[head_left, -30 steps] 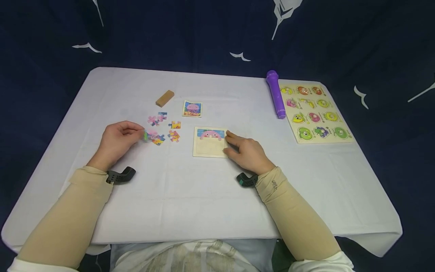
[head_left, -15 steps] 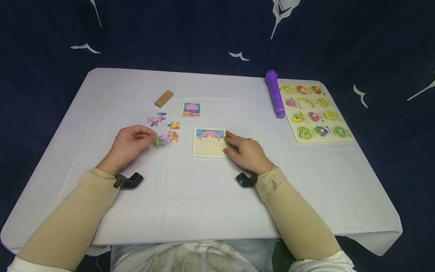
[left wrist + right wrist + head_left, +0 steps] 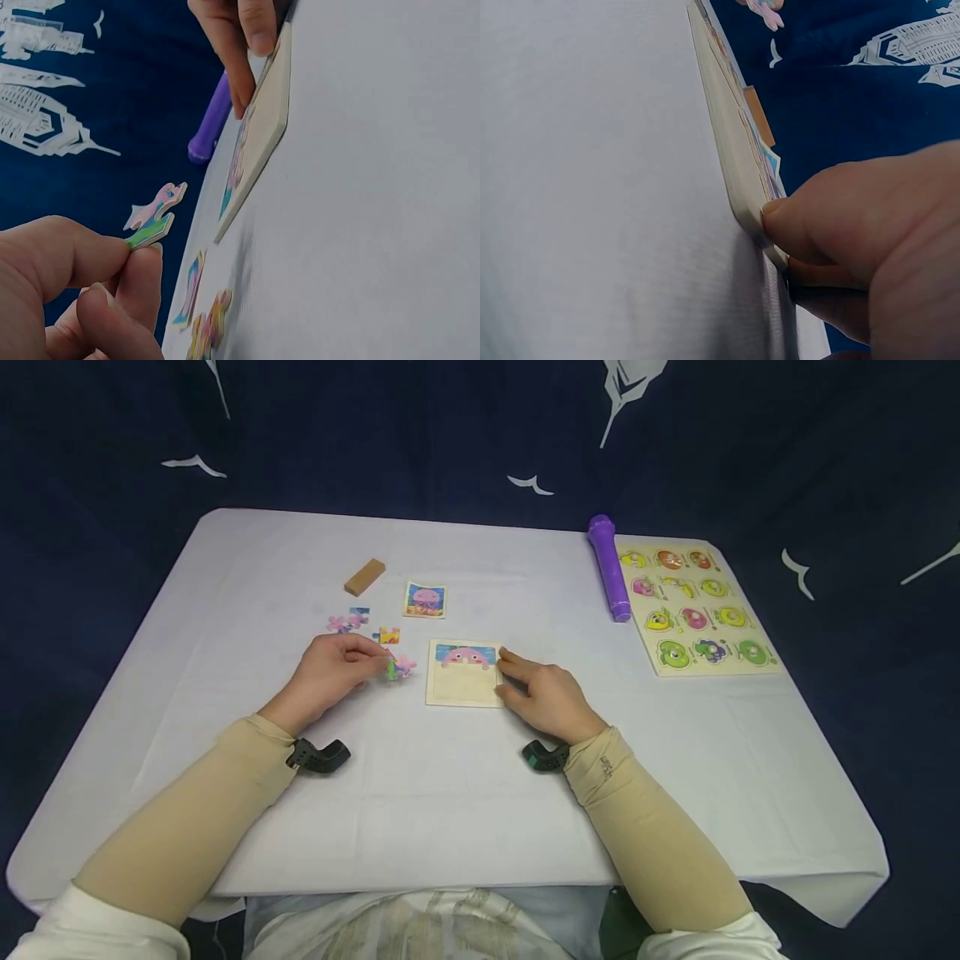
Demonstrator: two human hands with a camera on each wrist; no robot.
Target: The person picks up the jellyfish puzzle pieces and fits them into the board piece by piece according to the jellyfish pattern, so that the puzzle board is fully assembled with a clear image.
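Observation:
My left hand (image 3: 330,672) pinches a pink and green jigsaw piece (image 3: 154,217) between thumb and forefinger, raised over the table just left of the puzzle board. The pale square puzzle board (image 3: 465,691) lies flat; its top strip shows a pink creature's face on blue, and its lower part is bare wood. At the board's right edge, my right hand (image 3: 551,700) rests with fingers extended, thumb (image 3: 780,217) on the rim. Several loose jigsaw pieces (image 3: 341,623) lie left of the board, some hidden behind the left hand. One yellow-orange piece (image 3: 388,635) shows just beyond it.
A small picture card (image 3: 424,600) of a pink sea creature lies behind the board, with a wooden block (image 3: 364,577) to its left. At the back right, a purple microphone-shaped toy (image 3: 609,568) lies against a fruit puzzle board (image 3: 693,610). White cloth (image 3: 420,827) covers the table.
My left hand has moved right, carrying the pink and green jigsaw piece from the loose pieces towards the puzzle board. The right hand has stayed at the board's right edge.

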